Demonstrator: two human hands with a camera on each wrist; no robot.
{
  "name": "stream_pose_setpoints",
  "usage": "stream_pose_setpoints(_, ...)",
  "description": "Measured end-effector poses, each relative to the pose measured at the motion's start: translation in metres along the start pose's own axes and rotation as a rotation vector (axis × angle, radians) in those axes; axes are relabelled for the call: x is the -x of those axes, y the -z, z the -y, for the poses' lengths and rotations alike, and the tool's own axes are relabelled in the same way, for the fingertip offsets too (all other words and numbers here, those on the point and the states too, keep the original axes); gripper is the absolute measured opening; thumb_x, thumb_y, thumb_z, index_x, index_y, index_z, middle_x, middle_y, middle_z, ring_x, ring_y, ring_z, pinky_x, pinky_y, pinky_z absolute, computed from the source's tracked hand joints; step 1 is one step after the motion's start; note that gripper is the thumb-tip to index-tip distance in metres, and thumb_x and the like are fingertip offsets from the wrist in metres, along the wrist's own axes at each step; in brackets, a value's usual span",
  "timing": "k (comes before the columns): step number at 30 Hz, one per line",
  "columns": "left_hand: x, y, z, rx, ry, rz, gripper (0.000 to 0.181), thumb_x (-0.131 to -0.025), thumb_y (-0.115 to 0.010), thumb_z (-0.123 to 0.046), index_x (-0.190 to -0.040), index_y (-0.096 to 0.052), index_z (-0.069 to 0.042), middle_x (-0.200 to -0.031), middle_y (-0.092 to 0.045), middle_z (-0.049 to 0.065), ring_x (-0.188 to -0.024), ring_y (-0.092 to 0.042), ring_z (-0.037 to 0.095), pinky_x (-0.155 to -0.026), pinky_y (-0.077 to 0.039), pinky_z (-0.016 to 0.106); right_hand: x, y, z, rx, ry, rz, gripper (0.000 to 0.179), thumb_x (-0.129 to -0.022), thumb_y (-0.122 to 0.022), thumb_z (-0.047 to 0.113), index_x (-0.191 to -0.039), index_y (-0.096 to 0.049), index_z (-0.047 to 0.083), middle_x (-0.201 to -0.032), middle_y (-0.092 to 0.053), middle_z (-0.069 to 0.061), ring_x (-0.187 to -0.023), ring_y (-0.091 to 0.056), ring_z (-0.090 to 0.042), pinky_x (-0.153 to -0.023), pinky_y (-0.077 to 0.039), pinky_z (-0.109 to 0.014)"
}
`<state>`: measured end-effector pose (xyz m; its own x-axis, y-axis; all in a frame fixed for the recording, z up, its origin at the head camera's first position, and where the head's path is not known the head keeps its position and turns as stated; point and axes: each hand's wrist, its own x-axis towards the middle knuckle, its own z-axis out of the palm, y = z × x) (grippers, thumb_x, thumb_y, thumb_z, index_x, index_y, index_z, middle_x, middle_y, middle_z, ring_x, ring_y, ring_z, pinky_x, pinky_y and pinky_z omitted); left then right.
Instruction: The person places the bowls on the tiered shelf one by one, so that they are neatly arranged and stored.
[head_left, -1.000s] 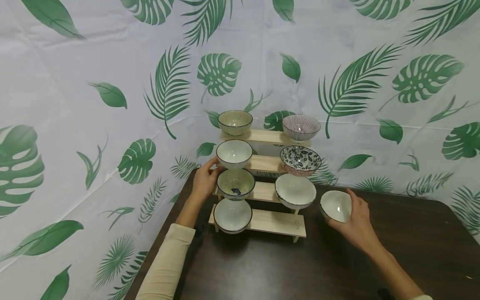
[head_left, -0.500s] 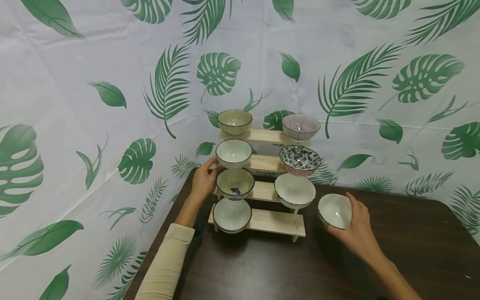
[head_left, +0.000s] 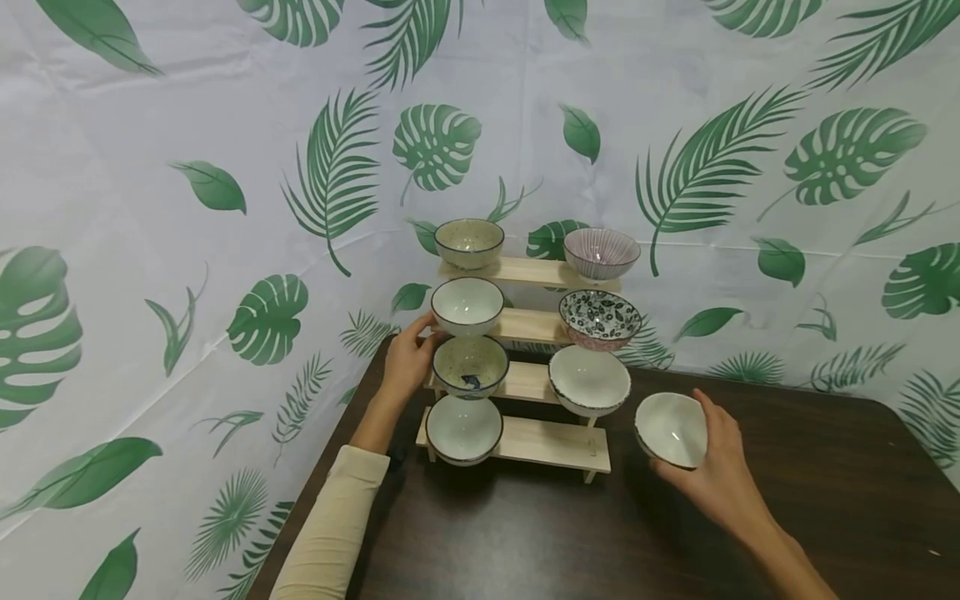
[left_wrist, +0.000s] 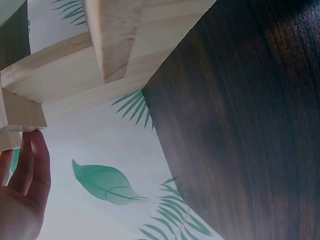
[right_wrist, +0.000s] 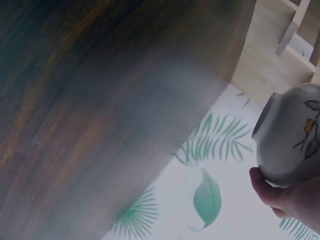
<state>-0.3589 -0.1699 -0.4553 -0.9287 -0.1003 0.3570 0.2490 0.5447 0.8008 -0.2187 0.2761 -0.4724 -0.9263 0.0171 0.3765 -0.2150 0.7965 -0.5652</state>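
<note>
My right hand [head_left: 716, 467] holds a white bowl [head_left: 670, 429] by its side, off the rack's right side and tilted. The right wrist view shows a flower twig on the outside of this bowl [right_wrist: 295, 135]. My left hand [head_left: 407, 360] is at the left side of a tiered wooden rack [head_left: 555, 446]; in the left wrist view its fingertips touch the end of a wooden piece [left_wrist: 22, 110]. Close by on the rack are a white bowl [head_left: 468, 304], a green bowl with a blue mark [head_left: 471, 367] and a dark-rimmed white bowl [head_left: 464, 429].
Higher up stand a green bowl [head_left: 469, 243] and a pink striped bowl [head_left: 602, 254]. A black-patterned bowl [head_left: 600, 318] and a white bowl [head_left: 590, 381] fill the rack's right side. The dark table [head_left: 517, 542] meets a leaf-print cloth [head_left: 525, 125] behind.
The right hand has lowered the white bowl slightly and turned it a little, keeping its hold. The left hand stays at the rack, and the bowls on the rack have not moved.
</note>
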Motion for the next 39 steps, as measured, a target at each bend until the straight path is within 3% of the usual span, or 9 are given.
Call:
stream_pose_setpoints(13, -0.002, 0.0, -0.001, 0.006, -0.009, -0.001, 0.039, -0.102, -0.065, -0.025, -0.141, -0.065, -0.024, -0.086, -0.078, 0.015, -0.059, -0.061, 0.016, -0.052, -0.042, 0.03, 0.015, -0.001, 0.022, -0.033, 0.067, -0.005, 0.122, -0.062, -0.098, 0.019, -0.161, -0.028, 0.007, -0.146, -0.039, -0.031, -0.125, -0.041, -0.048, -0.081, -0.045, -0.069)
stream_pose_setpoints(27, -0.001, 0.0, 0.001, 0.0, -0.01, 0.0, 0.039, -0.102, -0.065, -0.024, -0.142, -0.065, -0.023, -0.086, -0.078, 0.016, -0.058, -0.059, 0.016, -0.052, -0.042, 0.03, 0.03, -0.013, 0.034, -0.065, 0.07, 0.064, 0.123, -0.065, -0.098, 0.021, -0.164, -0.024, 0.016, -0.149, -0.037, -0.028, -0.122, -0.047, -0.046, -0.082, -0.05, -0.066)
stream_pose_setpoints(39, -0.001, 0.0, 0.002, -0.007, -0.006, 0.002, 0.04, -0.103, -0.064, -0.024, -0.143, -0.064, -0.024, -0.086, -0.077, 0.015, -0.059, -0.058, 0.016, -0.052, -0.041, 0.03, 0.032, -0.022, 0.043, -0.086, 0.051, 0.138, 0.123, -0.069, -0.097, 0.031, -0.165, -0.02, 0.026, -0.153, -0.036, -0.023, -0.124, -0.049, -0.045, -0.081, -0.053, -0.059)
